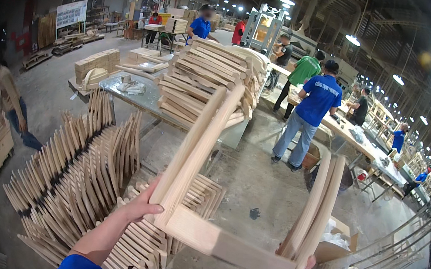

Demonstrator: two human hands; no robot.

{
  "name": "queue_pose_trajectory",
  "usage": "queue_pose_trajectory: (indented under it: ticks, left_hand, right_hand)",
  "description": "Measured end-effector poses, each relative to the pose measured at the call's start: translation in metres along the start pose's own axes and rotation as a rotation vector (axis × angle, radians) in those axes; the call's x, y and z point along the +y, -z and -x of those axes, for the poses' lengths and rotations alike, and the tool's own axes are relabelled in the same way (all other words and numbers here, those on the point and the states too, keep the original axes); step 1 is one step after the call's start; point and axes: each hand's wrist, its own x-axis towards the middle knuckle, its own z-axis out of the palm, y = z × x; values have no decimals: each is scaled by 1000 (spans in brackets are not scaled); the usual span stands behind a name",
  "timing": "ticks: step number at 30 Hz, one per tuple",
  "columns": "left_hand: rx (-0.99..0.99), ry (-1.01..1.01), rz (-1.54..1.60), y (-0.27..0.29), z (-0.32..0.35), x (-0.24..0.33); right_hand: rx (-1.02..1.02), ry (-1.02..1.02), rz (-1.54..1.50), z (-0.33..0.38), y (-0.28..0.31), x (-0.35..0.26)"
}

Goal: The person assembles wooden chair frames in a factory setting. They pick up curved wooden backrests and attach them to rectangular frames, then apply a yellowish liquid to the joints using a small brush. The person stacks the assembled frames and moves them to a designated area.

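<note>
In front of me I hold pale, unpainted wooden chair frames [203, 231], apparently two lying together. Curved posts rise in a pair on each side, and a flat rail joins them near my body. My left hand [142, 204] is closed round the lower left posts, thumb on the near side. At the lower right corner, my right hand [308, 266] grips the right-hand posts from outside; the wood covers most of its fingers. Beneath my left arm lies a stack of similar wooden frames [136, 244].
Rows of upright curved wooden parts [97, 168] stand at the left. Ahead, a table [144, 98] bears a tall pile of frames [201, 78]. A cardboard box [340, 243] is at the right. Several people work along a long bench [356, 137]; another person [11, 91] is far left.
</note>
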Motion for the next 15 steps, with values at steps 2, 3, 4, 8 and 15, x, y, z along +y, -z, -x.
queue_pose_trajectory:
  ticks: [2,3,4,8,15]
  left_hand:
    - [16,-235,-70,-1,-36,34]
    - [11,-327,-70,-4,-51,48]
    - [16,-433,-88,-3,-65,63]
    - [290,-660,-243,4,-154,93]
    - [551,-724,-182,25,-358,170]
  right_hand:
    - [-128,22,-44,-67,-29,-12]
    - [-160,48,-91,-96,-49,-18]
    - [-216,28,-141,-131,-58,-18]
    - [-359,154,-67,-274,-108,-34]
    - [-566,172,-127,-547,-218,-100]
